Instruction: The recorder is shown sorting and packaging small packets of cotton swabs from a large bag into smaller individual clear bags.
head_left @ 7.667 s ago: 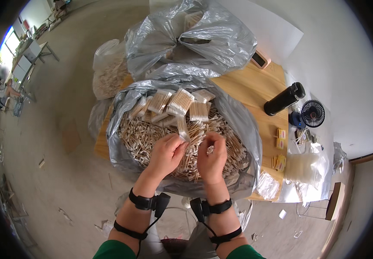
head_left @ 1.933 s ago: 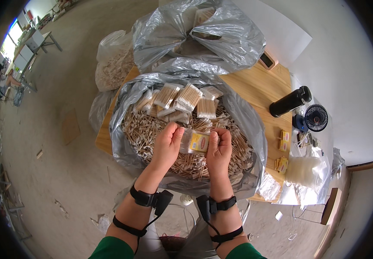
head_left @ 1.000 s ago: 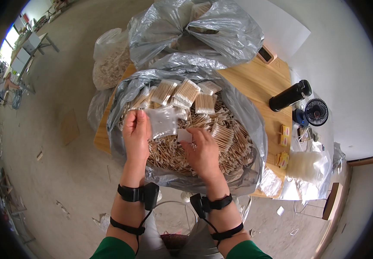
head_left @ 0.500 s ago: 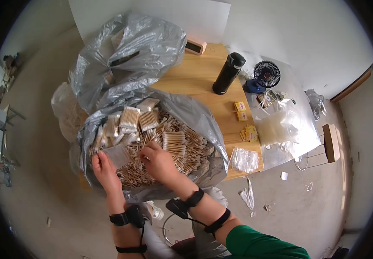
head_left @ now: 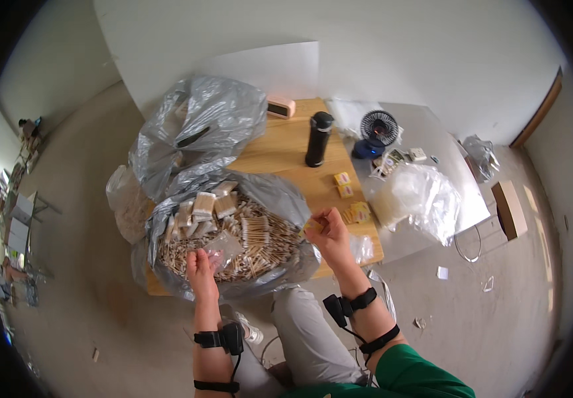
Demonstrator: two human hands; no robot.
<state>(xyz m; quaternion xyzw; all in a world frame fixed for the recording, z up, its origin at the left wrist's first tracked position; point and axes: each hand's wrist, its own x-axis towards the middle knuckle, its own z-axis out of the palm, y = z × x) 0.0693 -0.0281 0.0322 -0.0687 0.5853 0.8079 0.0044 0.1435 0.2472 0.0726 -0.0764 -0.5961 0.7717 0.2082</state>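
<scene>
My left hand (head_left: 201, 273) pinches a small clear plastic bag (head_left: 225, 245) above a heap of loose cotton swabs (head_left: 273, 255). The heap fills an opened grey plastic sack (head_left: 278, 188) on the table. Packed bundles of swabs (head_left: 204, 204) lie on top, toward the back left of the heap. Over the sack's right edge, my right hand (head_left: 333, 242) grips a small yellow card (head_left: 309, 228) between thumb and fingers. Further right, a loose pile of similar yellow cards (head_left: 356, 213) rests on the wooden table, with two small yellow stacks (head_left: 344, 186) behind it.
A second grey sack (head_left: 223, 109) stands at the back left. A black bottle (head_left: 318, 140), a pink box-shaped device (head_left: 281, 107) and a small fan (head_left: 378, 129) are farther back. Clear plastic bags (head_left: 425, 202) lie on the right; others (head_left: 362, 248) sit near the table's front edge.
My right hand has moved from the swab heap rightward past the sack's edge and now holds a yellow card. My left hand still holds the clear bag. The view has shifted.
</scene>
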